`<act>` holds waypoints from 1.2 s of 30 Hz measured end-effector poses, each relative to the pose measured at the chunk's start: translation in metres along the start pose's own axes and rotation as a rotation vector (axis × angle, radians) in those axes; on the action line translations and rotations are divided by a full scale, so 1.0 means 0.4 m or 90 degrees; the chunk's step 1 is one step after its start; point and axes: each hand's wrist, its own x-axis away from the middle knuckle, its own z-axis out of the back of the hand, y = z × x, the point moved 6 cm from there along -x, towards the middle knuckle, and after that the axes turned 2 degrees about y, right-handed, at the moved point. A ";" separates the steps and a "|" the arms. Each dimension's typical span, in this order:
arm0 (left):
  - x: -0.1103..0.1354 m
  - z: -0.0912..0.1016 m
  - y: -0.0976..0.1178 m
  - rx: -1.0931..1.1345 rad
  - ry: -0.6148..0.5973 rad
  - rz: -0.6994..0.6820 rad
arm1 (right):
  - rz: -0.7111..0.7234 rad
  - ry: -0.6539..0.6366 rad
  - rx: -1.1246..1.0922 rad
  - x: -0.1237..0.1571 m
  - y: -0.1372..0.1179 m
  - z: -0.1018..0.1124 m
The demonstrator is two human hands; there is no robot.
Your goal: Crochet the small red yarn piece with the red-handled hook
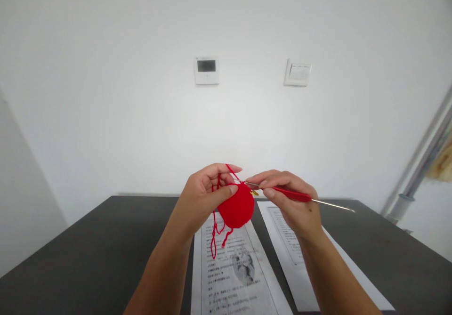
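My left hand pinches a round piece of red crochet work between thumb and fingers, with red yarn running over the index finger and hanging in loops below. In my right hand is a crochet hook with a red handle and metal shaft at both ends. Its tip meets the upper edge of the crochet piece, where the yarn comes down from my left index finger. A small yellow stitch marker hangs at the piece's right edge. Fingers partly cover the hook tip.
Two printed sheets lie on the dark table: a left sheet with a picture and a right sheet under my right forearm. A thermostat panel and a light switch are on the white wall. A grey pipe stands at right.
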 end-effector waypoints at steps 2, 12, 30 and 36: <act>0.001 0.000 0.003 -0.001 -0.001 0.001 | 0.005 -0.011 -0.013 0.001 0.002 0.002; 0.008 -0.003 0.016 -0.077 0.000 -0.017 | -0.016 -0.082 -0.058 -0.001 0.012 0.021; 0.023 -0.008 0.015 -0.256 0.041 -0.099 | -0.001 -0.127 0.026 0.005 -0.014 0.030; 0.036 -0.007 0.037 -0.352 0.072 -0.180 | 0.050 -0.128 0.090 0.007 -0.026 0.018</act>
